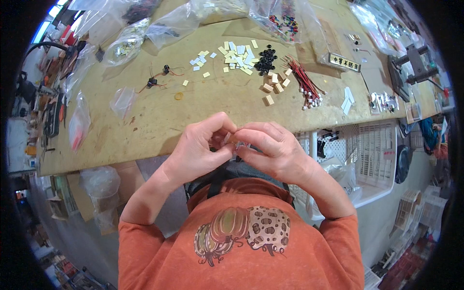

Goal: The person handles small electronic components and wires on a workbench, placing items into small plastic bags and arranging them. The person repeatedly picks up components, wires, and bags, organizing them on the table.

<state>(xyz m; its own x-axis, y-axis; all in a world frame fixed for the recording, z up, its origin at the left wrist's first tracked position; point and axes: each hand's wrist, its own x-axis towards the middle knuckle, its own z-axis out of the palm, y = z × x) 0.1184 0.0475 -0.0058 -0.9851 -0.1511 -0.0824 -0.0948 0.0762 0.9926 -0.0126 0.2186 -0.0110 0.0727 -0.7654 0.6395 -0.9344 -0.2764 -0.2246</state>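
Note:
My left hand (205, 145) and my right hand (273, 150) meet in front of my body, just off the table's near edge. Fingers of both are bent and pinched together around something small. Only slivers of it show between the fingertips, pale and tan in places, so its kind is hidden. Beyond the hands on the table (145, 133) lie small wooden blocks (269, 100), a pile of black round parts (266, 60), scattered pale yellow and white pads (237, 57), and a bundle of red and black wires with white connectors (304, 79).
Two small black parts with wires (152, 82) lie at the left. Clear plastic bags (171, 24) line the far side. A metal clamp-like fixture (416, 65) stands at the right. Below the table edge, right of me, is a white plastic basket (382, 164).

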